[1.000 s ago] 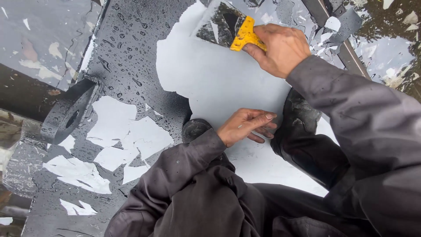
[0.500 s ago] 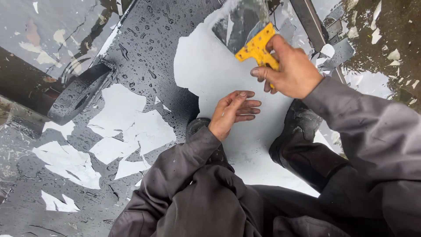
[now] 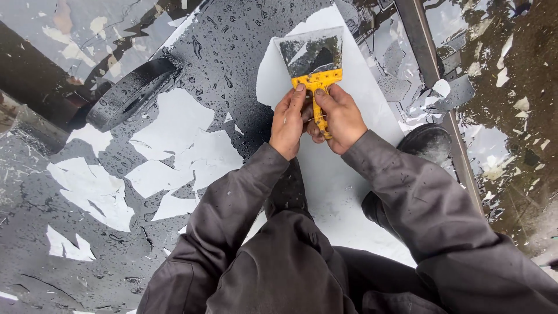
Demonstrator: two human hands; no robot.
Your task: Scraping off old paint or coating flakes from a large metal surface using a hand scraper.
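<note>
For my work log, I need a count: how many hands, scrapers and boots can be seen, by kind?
Hands: 2, the left hand and the right hand, both on the scraper
Yellow scraper: 1
Dark boot: 1
Total: 4

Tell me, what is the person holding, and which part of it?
A scraper with a wide metal blade. Both the left hand and right hand grip its yellow handle, below the blade.

wet dark panel (image 3: 221,52) with white film patches (image 3: 174,125)
</note>
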